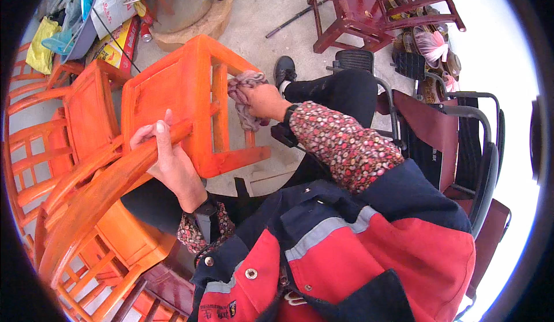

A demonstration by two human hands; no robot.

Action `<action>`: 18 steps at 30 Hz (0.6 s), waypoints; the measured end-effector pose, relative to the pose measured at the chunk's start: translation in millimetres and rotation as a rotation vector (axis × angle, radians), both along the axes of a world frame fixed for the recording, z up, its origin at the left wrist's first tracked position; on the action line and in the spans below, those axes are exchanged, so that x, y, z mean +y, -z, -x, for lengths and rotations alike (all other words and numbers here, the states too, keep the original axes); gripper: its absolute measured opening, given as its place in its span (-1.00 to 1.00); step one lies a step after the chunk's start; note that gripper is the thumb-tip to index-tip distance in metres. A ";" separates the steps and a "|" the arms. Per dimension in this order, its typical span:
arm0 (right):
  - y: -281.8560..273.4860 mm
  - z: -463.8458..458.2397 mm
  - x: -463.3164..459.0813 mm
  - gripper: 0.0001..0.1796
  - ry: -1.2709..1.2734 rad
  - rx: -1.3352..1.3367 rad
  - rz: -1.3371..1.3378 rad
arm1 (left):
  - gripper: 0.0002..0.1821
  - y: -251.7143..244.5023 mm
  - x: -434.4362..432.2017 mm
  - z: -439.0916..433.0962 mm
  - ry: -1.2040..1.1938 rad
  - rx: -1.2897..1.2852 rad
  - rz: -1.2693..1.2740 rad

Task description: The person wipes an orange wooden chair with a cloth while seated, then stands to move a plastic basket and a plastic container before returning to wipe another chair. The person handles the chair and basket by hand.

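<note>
An orange wooden chair (156, 84) is tipped on its side in front of me, its legs pointing right and its backrest running to the lower left. My left hand (169, 161) is wrapped around a backrest post near the seat, thumb on top. In my right hand (265, 101) is a bunched greyish-purple cloth (247, 81). The cloth lies against a chair leg at the far end of the underframe. Part of that leg is hidden by the cloth and my fingers.
More orange chairs (88, 114) crowd the left side. A dark red chair (355, 3) stands at upper right, near a thin dark rod (294, 19) on the floor. A large metal pot (173, 1) sits on a wooden slab (194, 36). Folding chairs (433, 148) stand at right.
</note>
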State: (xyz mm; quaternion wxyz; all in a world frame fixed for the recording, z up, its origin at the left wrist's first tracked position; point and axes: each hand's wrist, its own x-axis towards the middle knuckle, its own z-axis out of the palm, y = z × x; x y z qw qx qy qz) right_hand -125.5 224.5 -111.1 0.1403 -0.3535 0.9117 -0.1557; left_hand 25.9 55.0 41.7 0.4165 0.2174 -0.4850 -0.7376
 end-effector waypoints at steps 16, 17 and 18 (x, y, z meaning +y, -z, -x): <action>-7.6 23.1 17.7 -0.64 -0.344 0.339 -0.168 | -0.84 6.7 -6.7 -5.6 0.103 0.010 0.079; -6.9 34.8 16.4 -0.62 -0.318 0.403 -0.130 | -0.83 8.3 -8.3 -4.5 0.088 -0.009 0.075; -2.6 36.1 14.5 -0.54 -0.272 0.412 -0.155 | -0.84 9.5 -8.4 -4.7 0.115 0.021 0.110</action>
